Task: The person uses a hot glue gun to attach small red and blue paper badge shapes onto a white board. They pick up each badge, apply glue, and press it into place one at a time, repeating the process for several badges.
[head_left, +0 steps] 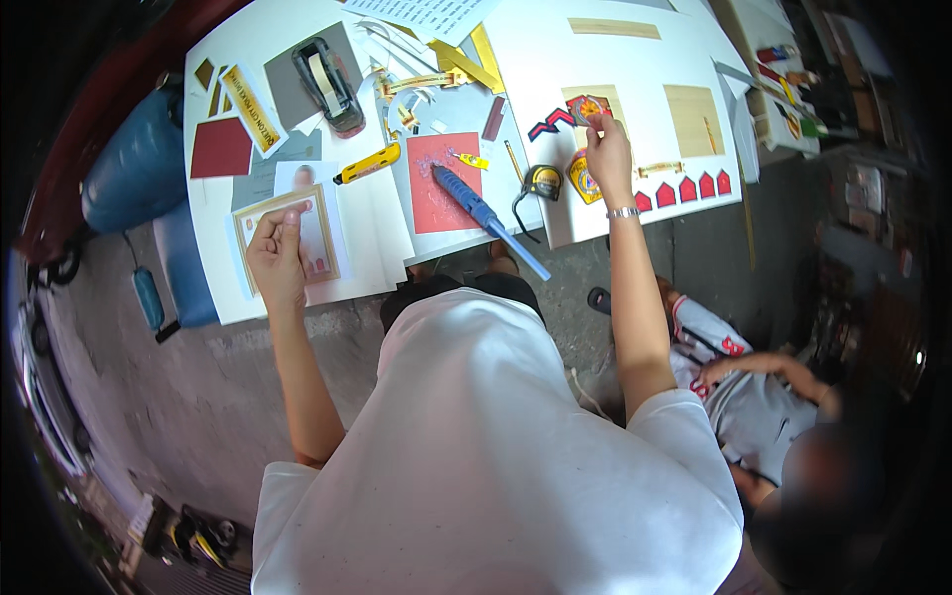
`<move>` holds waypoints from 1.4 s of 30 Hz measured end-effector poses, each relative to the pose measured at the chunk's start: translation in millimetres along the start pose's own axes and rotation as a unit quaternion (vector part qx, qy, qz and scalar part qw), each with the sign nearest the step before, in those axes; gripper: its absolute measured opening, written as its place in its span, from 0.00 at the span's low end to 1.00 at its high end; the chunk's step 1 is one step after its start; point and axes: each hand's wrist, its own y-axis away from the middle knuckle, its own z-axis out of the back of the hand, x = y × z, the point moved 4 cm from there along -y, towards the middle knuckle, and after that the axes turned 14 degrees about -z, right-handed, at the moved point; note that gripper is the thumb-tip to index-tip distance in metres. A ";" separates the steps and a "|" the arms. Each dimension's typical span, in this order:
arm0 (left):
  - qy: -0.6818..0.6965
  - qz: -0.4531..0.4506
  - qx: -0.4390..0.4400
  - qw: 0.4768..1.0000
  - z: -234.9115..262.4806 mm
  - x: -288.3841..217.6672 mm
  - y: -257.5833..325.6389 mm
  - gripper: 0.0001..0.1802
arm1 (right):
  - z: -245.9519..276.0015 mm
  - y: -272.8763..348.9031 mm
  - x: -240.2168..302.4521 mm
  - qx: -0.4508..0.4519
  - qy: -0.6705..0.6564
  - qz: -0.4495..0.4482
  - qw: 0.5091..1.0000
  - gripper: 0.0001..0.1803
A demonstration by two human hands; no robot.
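My left hand [280,256] is closed in a pinch above a gold-bordered printed sheet [331,233] at the left; what sits between its fingertips is too small to make out. On the white board at the right, my right hand [610,154] pinches the edge of a round red-and-yellow patch [587,107]. Beside that patch lies a red-and-black zigzag strip [551,123]. Below my right fingers is a yellow badge-shaped patch [583,178]. Several red house-shaped pieces [687,189] lie in a row to the right of my wrist.
A long blue tool [466,201] lies across a red sheet [426,204]. Around it are a yellow utility knife [368,164], a tape measure [542,182] and a tape dispenser [328,89]. Wooden rectangles [694,119] lie on the board. A person [759,407] is at the lower right.
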 end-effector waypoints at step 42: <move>0.200 0.206 -0.316 0.904 -67.9 -26.9 146.1 0.12 | -107.5 55.6 46.6 0.304 -0.024 0.164 0.938 0.09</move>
